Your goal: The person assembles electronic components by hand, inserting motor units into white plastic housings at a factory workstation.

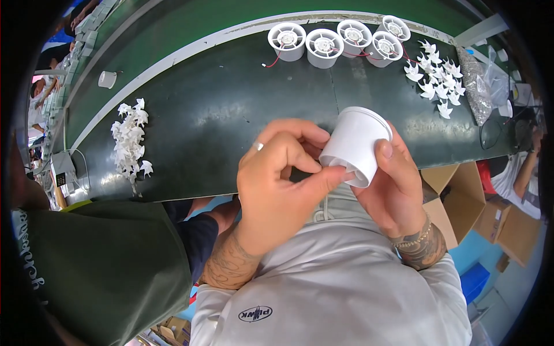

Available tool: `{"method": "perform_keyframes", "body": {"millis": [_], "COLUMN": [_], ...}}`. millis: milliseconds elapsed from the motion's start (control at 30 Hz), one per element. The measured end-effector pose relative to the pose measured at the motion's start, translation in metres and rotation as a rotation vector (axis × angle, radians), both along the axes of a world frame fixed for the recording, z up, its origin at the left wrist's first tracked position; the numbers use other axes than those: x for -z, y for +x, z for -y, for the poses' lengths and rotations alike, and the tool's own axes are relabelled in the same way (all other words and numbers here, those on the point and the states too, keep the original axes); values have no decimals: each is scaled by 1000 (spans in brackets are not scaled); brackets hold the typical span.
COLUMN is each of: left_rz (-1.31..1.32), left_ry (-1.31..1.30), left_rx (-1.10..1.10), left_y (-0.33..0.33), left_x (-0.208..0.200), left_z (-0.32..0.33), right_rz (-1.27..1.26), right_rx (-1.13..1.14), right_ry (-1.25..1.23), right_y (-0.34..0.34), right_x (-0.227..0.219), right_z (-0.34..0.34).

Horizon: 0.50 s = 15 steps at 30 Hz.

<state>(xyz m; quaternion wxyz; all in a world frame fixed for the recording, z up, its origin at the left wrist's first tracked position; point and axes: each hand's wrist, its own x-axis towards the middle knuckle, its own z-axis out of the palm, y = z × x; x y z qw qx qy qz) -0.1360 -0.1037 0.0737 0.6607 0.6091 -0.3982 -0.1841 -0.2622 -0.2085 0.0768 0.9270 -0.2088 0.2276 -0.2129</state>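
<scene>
A white plastic cylindrical fan housing (353,141) is held tilted in front of me, above the near edge of the table. My right hand (395,187) is wrapped round its right side, the thumb pressed on the wall. At the lower open end, the thumb of my left hand (271,179) reaches into the opening, its fingers closed by the rim. What lies deeper inside the housing is hidden from view.
Several white housings with spoked fronts and red wires (325,49) stand on the dark green table (231,109). White fan blades lie heaped at right (441,81) and left (130,138). A bag of small parts (476,86) and cardboard boxes (461,202) are at right; a person (109,259) is close at left.
</scene>
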Motion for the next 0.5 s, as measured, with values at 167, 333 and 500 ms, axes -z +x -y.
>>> {"method": "perform_keyframes", "body": {"millis": [167,333,500], "left_rz": [-192,-163,-125], "left_ry": [81,193,270], "left_rx": [108,197,270], "left_y": [9,13,20], "left_x": [7,-3,-2], "left_z": [5,17,18], "right_rz": [-116,-150,-121], "right_rx": [-103,-91,-126], "right_ry": [-293,-131,78], "right_y": [-8,3,-5], "right_x": [10,8,9], "right_z": [9,15,14]}}
